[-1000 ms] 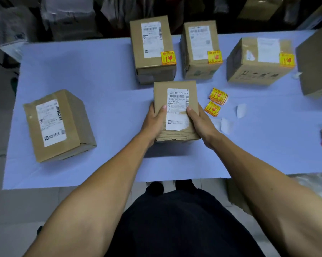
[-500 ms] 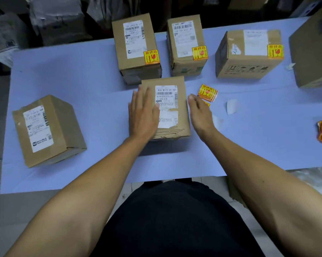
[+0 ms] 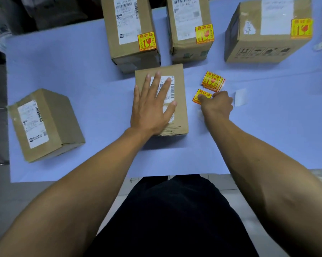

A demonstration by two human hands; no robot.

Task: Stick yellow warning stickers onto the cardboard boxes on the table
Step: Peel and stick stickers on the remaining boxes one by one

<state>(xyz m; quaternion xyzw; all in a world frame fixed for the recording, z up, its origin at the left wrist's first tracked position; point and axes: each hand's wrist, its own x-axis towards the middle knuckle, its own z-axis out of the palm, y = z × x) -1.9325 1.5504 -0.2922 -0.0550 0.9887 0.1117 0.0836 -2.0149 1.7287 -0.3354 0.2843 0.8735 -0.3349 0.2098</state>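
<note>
One second ago both hands held the small brown cardboard box (image 3: 161,101) by its sides; now they have separated. The left hand (image 3: 150,106) lies flat and fully open on top of this box, fingers spread over its white shipping label (image 3: 165,89), and it holds nothing, it only presses the box down on the pale blue table cover (image 3: 93,75). The right hand (image 3: 216,106) has moved to the right of the box and its curled fingertips touch a loose yellow warning sticker with red print (image 3: 201,95) lying on the cover. I cannot tell if the fingers already pinch it or only rest on it. Just behind it lies a small stack of the same yellow stickers (image 3: 213,81).

In my judgement this means the box is placed and the step of picking a sticker begins. The three brown cardboard boxes at the back (image 3: 132,30) each carry a yellow sticker already. The box under the left hand has none, and also the tilted brown box on the left (image 3: 45,125) shows none, so two boxes seem to remain
</note>
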